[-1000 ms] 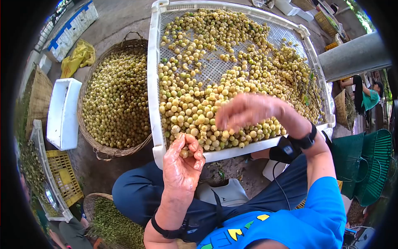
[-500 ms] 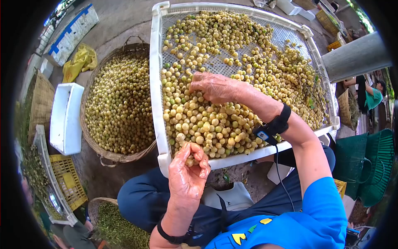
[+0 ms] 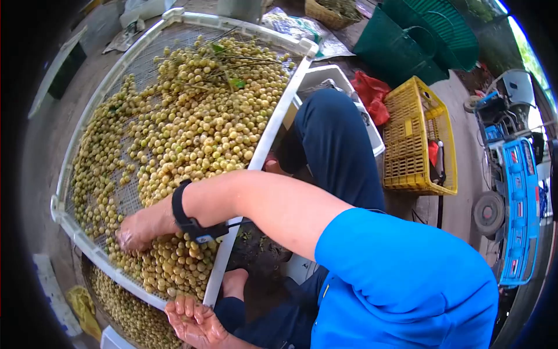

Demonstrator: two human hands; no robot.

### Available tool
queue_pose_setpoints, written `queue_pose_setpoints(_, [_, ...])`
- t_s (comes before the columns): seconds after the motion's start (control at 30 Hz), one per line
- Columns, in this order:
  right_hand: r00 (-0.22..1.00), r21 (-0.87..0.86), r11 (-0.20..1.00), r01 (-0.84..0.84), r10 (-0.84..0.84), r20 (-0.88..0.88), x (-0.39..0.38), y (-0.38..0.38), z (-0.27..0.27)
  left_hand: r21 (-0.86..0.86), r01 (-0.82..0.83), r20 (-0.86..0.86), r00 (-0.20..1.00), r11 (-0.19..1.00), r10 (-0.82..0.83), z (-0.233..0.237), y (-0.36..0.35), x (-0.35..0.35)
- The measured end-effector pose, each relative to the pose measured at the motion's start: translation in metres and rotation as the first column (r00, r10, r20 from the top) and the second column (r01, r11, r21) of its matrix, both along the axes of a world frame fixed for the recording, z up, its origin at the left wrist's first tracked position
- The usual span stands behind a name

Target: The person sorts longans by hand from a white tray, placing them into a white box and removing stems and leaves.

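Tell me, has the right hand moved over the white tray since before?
Yes. The right hand has moved toward the white tray edge beside the basket.

A single wide fisheye camera sits on the person's head, with black vignette all round the frame. It looks steeply down and is rolled sideways, so the large white perforated plastic tray (image 3: 279, 110) of small round yellow-green fruit (image 3: 192, 128) slants from 7 to 12 o'clock. The view is close. The person's blue short sleeve (image 3: 401, 273) fills 5 o'clock, the right hand (image 3: 136, 230) lies at 8 o'clock, and the left hand (image 3: 195, 323) touches the frame edge at 6 o'clock. A yellow slatted plastic crate (image 3: 415, 139) sits farther off at 2 o'clock.
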State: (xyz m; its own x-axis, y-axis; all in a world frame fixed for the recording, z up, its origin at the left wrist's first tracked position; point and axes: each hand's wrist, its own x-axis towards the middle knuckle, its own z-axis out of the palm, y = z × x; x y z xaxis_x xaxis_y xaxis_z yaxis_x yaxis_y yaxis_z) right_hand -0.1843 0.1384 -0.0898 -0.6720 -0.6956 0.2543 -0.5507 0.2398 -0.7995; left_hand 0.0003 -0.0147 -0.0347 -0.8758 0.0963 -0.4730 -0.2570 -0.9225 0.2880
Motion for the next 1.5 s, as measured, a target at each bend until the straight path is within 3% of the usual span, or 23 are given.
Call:
queue_pose_setpoints(0.1, [0.968, -0.472, 0.881, 0.024, 0.097, 0.23, -0.011, -0.011, -0.031, 0.138, 0.042, -0.071, 0.997, 0.99, -0.032, 0.008, 0.01, 0.002])
queue_pose_setpoints(0.13, [0.942, -0.514, 0.815, -0.268, 0.109, -0.317, -0.055, -0.034, -0.078, 0.165, 0.036, -0.089, 0.996, 0.986, -0.021, 0.015, 0.015, 0.002])
queue_pose_setpoints(0.17, [0.954, 0.41, 0.91, -0.063, 0.176, -0.243, -0.066, -0.045, -0.05, 0.115, 0.003, -0.052, 0.999, 0.993, 0.003, 0.017, 0.017, 0.002])
queue_pose_setpoints(0.2, [0.989, 0.33, 0.939, -0.1, 0.056, 0.14, -0.061, -0.037, -0.03, 0.069, -0.029, -0.014, 0.999, 0.997, 0.03, 0.016, 0.016, 0.002])
queue_pose_setpoints(0.23, [0.993, 0.341, 0.94, -0.021, 0.058, -0.099, -0.065, -0.034, -0.024, 0.041, -0.057, 0.004, 0.998, 0.998, 0.057, 0.015, 0.014, 0.003])
queue_pose_setpoints(0.27, [0.917, 0.165, 0.983, -0.086, 0.013, 0.399, -0.068, -0.022, -0.019, 0.032, -0.066, 0.02, 0.998, 0.997, 0.066, 0.012, 0.014, 0.002])
queue_pose_setpoints(0.3, [0.815, 0.02, 0.998, -0.058, 0.035, 0.578, -0.067, -0.014, -0.012, 0.05, -0.068, 0.034, 0.997, 0.996, 0.066, 0.012, 0.012, 0.003])
queue_pose_setpoints(0.37, [0.609, -0.251, 0.966, 0.057, 0.166, 0.775, -0.064, -0.005, -0.007, 0.133, -0.057, 0.012, 0.998, 0.989, 0.055, 0.007, 0.009, 0.003])
queue_pose_setpoints(0.47, [0.415, -0.371, 0.918, 0.137, 0.287, 0.863, -0.059, 0.004, 0.003, 0.066, -0.094, 0.074, 0.993, 0.993, 0.089, 0.011, 0.012, 0.002])
queue_pose_setpoints(0.7, [0.27, -0.538, 0.828, 0.157, 0.488, 0.83, -0.056, 0.005, 0.004, 0.072, -0.108, 0.103, 0.99, 0.992, 0.1, 0.012, 0.01, 0.0])
queue_pose_setpoints(0.87, [0.265, -0.533, 0.838, 0.121, 0.49, 0.831, -0.051, 0.002, 0.014, 0.075, -0.105, 0.102, 0.99, 0.992, 0.097, 0.012, 0.01, 0.0])
queue_pose_setpoints(1.1, [0.351, -0.405, 0.899, 0.167, 0.329, 0.877, -0.052, 0.0, 0.015, 0.064, -0.102, 0.073, 0.993, 0.993, 0.097, 0.01, 0.011, 0.0])
queue_pose_setpoints(1.17, [0.495, -0.244, 0.965, 0.096, 0.166, 0.853, -0.051, 0.001, 0.017, 0.072, -0.098, 0.091, 0.992, 0.993, 0.091, 0.009, 0.011, 0.0])
queue_pose_setpoints(1.2, [0.488, -0.243, 0.965, 0.094, 0.168, 0.856, -0.05, 0.001, 0.017, 0.072, -0.102, 0.097, 0.991, 0.992, 0.095, 0.009, 0.01, 0.001])
queue_pose_setpoints(1.27, [0.755, 0.053, 0.998, 0.042, -0.067, 0.652, -0.046, 0.0, 0.023, 0.067, -0.098, 0.105, 0.99, 0.993, 0.091, 0.011, 0.011, 0.001])
queue_pose_setpoints(1.3, [0.821, 0.162, 0.984, 0.075, -0.153, 0.55, -0.044, 0.002, 0.027, 0.061, -0.097, 0.102, 0.991, 0.993, 0.09, 0.011, 0.011, 0.0])
queue_pose_setpoints(1.4, [0.868, 0.197, 0.969, 0.152, -0.226, 0.443, -0.041, 0.003, 0.031, 0.07, -0.103, 0.106, 0.99, 0.992, 0.095, 0.01, 0.01, 0.0])
queue_pose_setpoints(1.5, [0.871, 0.15, 0.979, 0.14, -0.194, 0.451, -0.045, 0.011, 0.028, 0.072, -0.107, 0.106, 0.989, 0.992, 0.099, 0.01, 0.009, 0.0])
